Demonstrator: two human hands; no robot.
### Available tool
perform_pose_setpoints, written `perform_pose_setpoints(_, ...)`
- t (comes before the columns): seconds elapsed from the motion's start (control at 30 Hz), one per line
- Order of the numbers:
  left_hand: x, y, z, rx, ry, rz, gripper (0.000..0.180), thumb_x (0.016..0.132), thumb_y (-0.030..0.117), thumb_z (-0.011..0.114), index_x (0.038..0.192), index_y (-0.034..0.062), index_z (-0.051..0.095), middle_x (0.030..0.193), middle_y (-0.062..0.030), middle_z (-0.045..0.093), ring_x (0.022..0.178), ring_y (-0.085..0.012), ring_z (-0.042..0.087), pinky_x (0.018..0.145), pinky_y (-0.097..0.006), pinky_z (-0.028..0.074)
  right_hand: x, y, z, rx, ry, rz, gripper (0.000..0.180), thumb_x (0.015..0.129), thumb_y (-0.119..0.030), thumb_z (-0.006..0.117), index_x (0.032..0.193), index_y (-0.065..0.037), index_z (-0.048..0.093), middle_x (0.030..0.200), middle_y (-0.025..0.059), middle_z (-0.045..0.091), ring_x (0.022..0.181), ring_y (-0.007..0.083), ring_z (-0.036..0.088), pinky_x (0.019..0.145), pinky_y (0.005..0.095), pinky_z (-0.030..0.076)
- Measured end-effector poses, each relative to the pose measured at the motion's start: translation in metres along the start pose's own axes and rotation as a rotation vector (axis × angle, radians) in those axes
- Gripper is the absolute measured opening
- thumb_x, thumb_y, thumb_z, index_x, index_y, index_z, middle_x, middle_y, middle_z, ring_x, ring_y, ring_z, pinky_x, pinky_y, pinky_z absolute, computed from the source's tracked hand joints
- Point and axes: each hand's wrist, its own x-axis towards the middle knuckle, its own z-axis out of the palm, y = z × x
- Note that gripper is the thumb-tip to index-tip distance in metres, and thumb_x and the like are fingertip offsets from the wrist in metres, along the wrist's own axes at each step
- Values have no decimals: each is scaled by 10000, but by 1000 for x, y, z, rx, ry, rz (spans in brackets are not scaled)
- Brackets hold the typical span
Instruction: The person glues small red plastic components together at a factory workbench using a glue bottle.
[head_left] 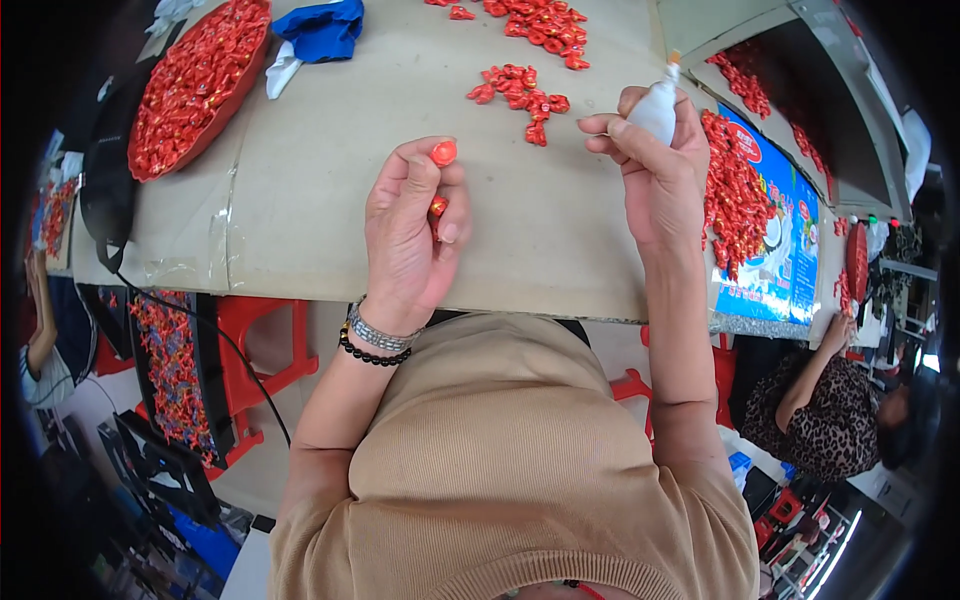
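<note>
Small red pieces with gold marks are in my left hand (408, 205). One round red piece (444, 152) is pinched between thumb and forefinger, its flat face up, and another red piece (438, 206) shows against the curled fingers. On the right, my right hand (660, 150) is wrapped round a white squeeze bottle (655, 112) with a narrow orange-brown tip pointing up and away. The bottle and the pinched piece are well apart. Beyond the hands, a loose cluster of red pieces (518, 95) lies on the beige tabletop (540, 220).
A red basin (200, 90) heaped with red pieces stands at left, near a blue cloth (322, 30). At right, a pile of red pieces (735, 200) rests on blue printed cardboard (795, 250). A black cable (215, 325) hangs over the table edge. Another person (820, 410) sits at far right.
</note>
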Motion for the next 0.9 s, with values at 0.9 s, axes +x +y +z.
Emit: perform_pose_setpoints(0.9,1,6,-3,-57,-59,-61,215,964,204,542,1104,41,559,938,-50,614,497,-36,431,397,-175,297,10,4,14,-820,-124,149,151,810,-69,673,954,-25,661,894,125,690,639,181,646,617,288,525)
